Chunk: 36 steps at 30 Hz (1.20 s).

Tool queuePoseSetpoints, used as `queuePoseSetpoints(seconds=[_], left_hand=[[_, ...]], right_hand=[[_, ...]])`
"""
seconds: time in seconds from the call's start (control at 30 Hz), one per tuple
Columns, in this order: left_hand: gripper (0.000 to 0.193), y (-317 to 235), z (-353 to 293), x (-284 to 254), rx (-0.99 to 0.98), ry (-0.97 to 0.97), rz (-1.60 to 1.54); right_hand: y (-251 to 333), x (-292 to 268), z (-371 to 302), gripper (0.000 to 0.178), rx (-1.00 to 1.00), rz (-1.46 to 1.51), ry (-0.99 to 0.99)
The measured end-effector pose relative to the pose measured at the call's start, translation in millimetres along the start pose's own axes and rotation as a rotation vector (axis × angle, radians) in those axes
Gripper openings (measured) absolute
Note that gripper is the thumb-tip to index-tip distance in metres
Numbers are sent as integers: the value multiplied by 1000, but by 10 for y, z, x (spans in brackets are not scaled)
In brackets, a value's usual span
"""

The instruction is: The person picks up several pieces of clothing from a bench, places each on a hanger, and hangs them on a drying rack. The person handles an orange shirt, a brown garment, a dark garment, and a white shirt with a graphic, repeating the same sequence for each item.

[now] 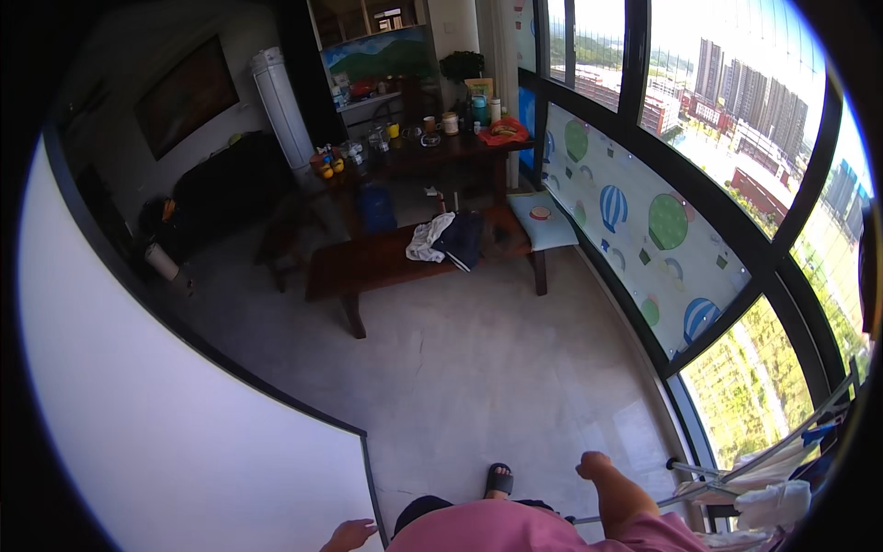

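Observation:
My left hand (350, 535) hangs low beside the end of a white partition (212, 442), its fingers loosely stretched and nothing seen in them. Out in front of my body on the right, my right hand (593, 465) is curled closed, with no object showing in it. Nearest to that hand is a metal drying rack (713, 486) with pale cloth (773, 504) hanging on it. Ahead stands a dark wooden bench (368, 262). White clothing (429, 239) and a dark navy garment (459, 241) lie heaped on it.
A light blue cushion (544, 223) covers the bench's right end. Behind it, a wooden table (414, 156) carries bottles, jars and a red bag (504, 132). A blue water jug (375, 208) stands below. Windows with a balloon-patterned covering (635, 221) run along the right.

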<state>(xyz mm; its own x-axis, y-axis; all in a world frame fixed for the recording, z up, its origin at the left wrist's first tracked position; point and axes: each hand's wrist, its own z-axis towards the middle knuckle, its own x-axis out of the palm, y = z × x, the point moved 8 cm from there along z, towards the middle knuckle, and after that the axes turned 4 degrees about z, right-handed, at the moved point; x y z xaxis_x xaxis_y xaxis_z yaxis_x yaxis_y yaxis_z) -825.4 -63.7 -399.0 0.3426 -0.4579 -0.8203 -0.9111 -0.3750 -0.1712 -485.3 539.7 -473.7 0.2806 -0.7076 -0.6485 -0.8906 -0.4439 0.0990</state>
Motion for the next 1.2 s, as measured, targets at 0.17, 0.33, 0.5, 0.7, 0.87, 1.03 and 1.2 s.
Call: queuePoseSetpoints(seconds=[0.17, 0.33, 0.5, 0.7, 0.87, 1.03, 1.2], left_hand=[[42, 785, -243, 240, -1014, -93, -1678], [39, 981, 853, -86, -1054, 71, -1536], [37, 1491, 2383, -722, -672, 219, -1242], [44, 3303, 3871, -3512, -802, -498, -1183], [48, 4121, 4341, -4598, -841, -579, -1432], [22, 4479, 4876, -4431, -817, -336, -1083], [20, 3449, 4984, -4162, -1077, 53, -1406]], right_hand=[[1178, -1927, 819, 45, -143, 275, -230], [2425, -2517, 1726, 46, -273, 245, -188], [3446, -2283, 2112, 47, -464, 45, 95], [3781, -3361, 3034, 40, -374, 106, -100], [3888, -4663, 4305, 46, -327, 262, -152], [4037, -5801, 5442, 40, -171, 475, -196], [4376, -6465, 6431, 52, 11, 659, -272]])
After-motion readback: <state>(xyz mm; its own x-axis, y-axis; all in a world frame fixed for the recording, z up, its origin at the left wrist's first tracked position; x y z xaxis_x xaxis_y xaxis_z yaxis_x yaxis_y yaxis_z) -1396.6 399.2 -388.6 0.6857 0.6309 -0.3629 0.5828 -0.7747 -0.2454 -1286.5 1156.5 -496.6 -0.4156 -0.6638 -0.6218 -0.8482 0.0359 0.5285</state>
